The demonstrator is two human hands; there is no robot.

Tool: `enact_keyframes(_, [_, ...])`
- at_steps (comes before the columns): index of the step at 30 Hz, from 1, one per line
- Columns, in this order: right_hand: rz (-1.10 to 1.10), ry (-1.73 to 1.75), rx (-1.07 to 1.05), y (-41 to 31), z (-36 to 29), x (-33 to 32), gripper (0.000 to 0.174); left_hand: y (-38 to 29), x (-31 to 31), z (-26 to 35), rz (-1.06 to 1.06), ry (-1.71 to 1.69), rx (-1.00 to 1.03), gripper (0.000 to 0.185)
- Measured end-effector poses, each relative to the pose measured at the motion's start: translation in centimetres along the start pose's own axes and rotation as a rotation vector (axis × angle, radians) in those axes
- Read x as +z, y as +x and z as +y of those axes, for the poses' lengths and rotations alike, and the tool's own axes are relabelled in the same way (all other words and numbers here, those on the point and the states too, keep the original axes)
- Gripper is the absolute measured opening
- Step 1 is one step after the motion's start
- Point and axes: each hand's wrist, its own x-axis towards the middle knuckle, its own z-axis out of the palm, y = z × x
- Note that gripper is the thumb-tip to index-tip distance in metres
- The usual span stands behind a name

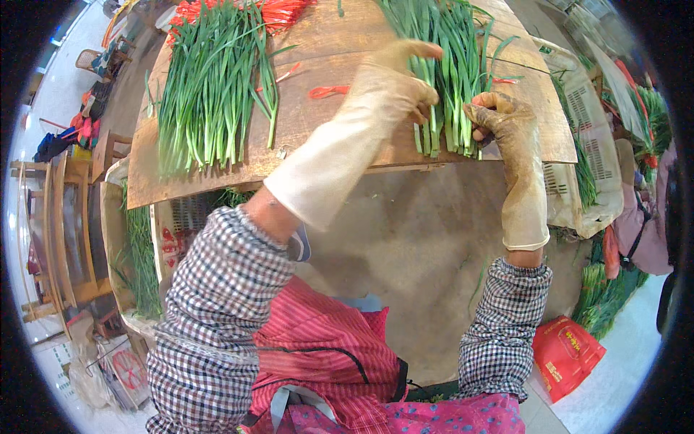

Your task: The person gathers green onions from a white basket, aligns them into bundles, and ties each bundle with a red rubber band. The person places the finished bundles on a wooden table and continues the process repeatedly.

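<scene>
My left hand [398, 87], in a cream rubber glove, is at the left side of a smaller bunch of garlic chives [447, 70]. Its index finger reaches over the leaves, apart from the curled lower fingers, and motion blurs it. At the bunch's right edge, my right hand [507, 116] wears a stained matching glove. Its thumb and fingertips come together beside the pale stalk ends; whether a stalk is between them is hidden. A larger pile of garlic chives [214, 92] lies to the left on the wooden board [303, 125], cut ends towards me.
Red plastic ties [282, 13] are heaped at the board's far edge, and a looped red tie [328, 91] lies mid-board. Lined crates of chives flank it, with a left crate [143, 255] and a right crate [591, 125]. A red bag [568, 358] stands on the floor at right.
</scene>
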Motion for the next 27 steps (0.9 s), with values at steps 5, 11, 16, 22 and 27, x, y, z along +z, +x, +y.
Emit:
enact_keyframes(5, [0.004, 0.073, -0.003, 0.2, -0.7, 0.6, 0.013, 1.0, 0.8, -0.2, -0.010, 0.006, -0.220, 0.028])
enact_keyframes(11, [0.007, 0.073, -0.001, 0.0, -0.9, 0.7, 0.016, 1.1, 1.3, -0.4, 0.070, 0.283, -0.108, 0.022])
enact_keyframes(16, [-0.001, 0.088, -0.058, -0.3, -1.7, 1.0, 0.013, 1.0, 2.1, 0.1, 0.183, 0.494, 0.020, 0.022])
enact_keyframes(22, [0.070, 0.117, -0.117, -0.8, -2.0, 2.3, 0.015, 0.5, 2.1, 0.8, 0.278, 0.718, 0.125, 0.025])
enact_keyframes(27, [0.134, 0.147, -0.256, -0.9, -1.4, 3.1, 0.014, 1.1, 1.9, 1.0, 0.268, 0.770, 0.069, 0.027])
